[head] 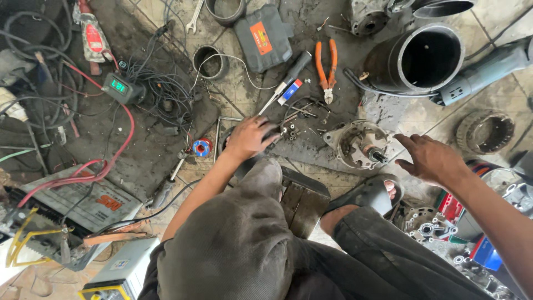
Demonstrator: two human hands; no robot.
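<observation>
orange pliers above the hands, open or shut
Shut: the orange pliers lie flat on the floor, jaws meeting at the tip, handles only slightly apart.

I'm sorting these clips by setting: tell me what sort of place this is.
Probably a floor-level auto-electrical repair workshop: an opened alternator housing lies on the grimy tiled floor, with orange-handled pliers, a battery and tangled wires nearby.

Pliers (326, 69) behind housing (360, 144) — pipe (422, 58) right

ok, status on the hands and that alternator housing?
Left hand down on dark round part on the floor, grip hidden. Right hand open, fingers toward alternator housing, not touching. Loose screws lie between.
</observation>
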